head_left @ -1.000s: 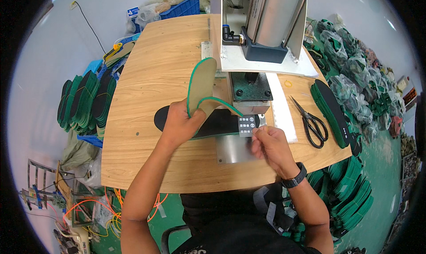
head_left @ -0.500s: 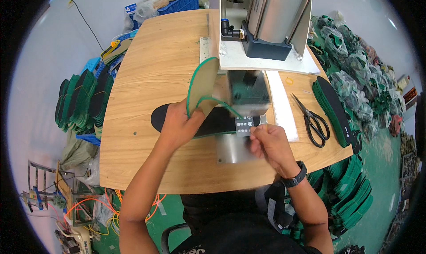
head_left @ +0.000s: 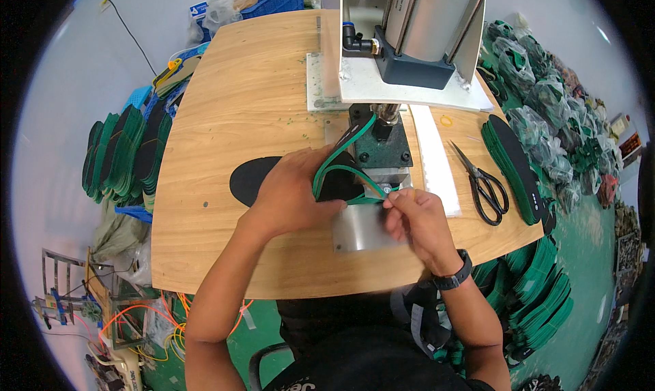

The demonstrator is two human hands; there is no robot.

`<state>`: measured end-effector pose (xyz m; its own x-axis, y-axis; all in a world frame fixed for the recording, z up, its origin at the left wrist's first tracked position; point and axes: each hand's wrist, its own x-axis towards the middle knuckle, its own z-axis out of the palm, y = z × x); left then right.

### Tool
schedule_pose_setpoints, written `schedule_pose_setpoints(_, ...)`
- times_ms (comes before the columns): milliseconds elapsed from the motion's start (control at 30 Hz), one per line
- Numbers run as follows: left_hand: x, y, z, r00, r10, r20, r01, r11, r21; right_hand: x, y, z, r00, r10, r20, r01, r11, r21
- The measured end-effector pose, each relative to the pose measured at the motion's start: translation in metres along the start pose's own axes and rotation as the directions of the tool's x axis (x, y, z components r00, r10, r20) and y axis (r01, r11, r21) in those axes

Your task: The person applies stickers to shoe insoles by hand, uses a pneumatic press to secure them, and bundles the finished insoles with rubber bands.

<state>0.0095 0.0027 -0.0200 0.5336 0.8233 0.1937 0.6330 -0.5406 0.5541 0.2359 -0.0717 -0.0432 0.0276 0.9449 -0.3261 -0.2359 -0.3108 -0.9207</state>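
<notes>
My left hand (head_left: 297, 190) grips green-edged black insoles (head_left: 346, 147), which curl up and lean right against the press head. Beneath that hand a black insole (head_left: 254, 179) lies flat, its right part running toward the press. My right hand (head_left: 417, 213) is closed in a pinch at the press's front right corner, on a small printed film sheet (head_left: 387, 188) that is mostly hidden now. The dark press head (head_left: 381, 142) is down over the metal base (head_left: 365, 230), its shaft showing above. What lies between head and base cannot be seen.
Black scissors (head_left: 486, 193) and a stack of insoles (head_left: 513, 169) lie right on the wooden table (head_left: 239, 70). A white strip (head_left: 433, 159) runs beside the press. More insole stacks (head_left: 126, 155) stand left; bagged insoles (head_left: 546, 111) cover the floor at right.
The press head, blurred before, is sharp and lower. My left hand has shifted right, and the curled insoles tilt toward the press. The printed film in my right hand is now largely covered.
</notes>
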Motion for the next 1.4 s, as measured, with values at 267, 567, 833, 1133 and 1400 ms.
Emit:
schedule_pose_setpoints(267,-0.003,0.015,-0.010,0.995,0.035,-0.090,-0.049,0.987,-0.154,-0.015,0.008,-0.006,0.966,-0.191,-0.176,0.207,0.975,0.077)
schedule_pose_setpoints(567,-0.005,-0.009,-0.004,0.909,-0.283,-0.306,0.057,0.812,-0.581,-0.006,-0.005,-0.001,0.996,-0.039,-0.080,0.037,0.999,-0.023)
schedule_pose_setpoints(833,-0.003,-0.009,-0.004,0.907,-0.234,-0.350,-0.010,0.820,-0.572,-0.002,-0.012,0.000,0.999,-0.023,-0.049,0.012,0.977,-0.211)
schedule_pose_setpoints(1133,-0.006,0.001,-0.007,0.914,-0.306,-0.267,0.130,0.844,-0.521,0.004,-0.016,-0.001,0.997,0.020,-0.075,-0.037,0.972,-0.230)
schedule_pose_setpoints(1400,-0.003,0.002,-0.004,0.979,-0.146,-0.144,0.077,0.912,-0.402,0.011,-0.013,0.001,0.991,0.028,-0.132,-0.055,0.977,-0.206)
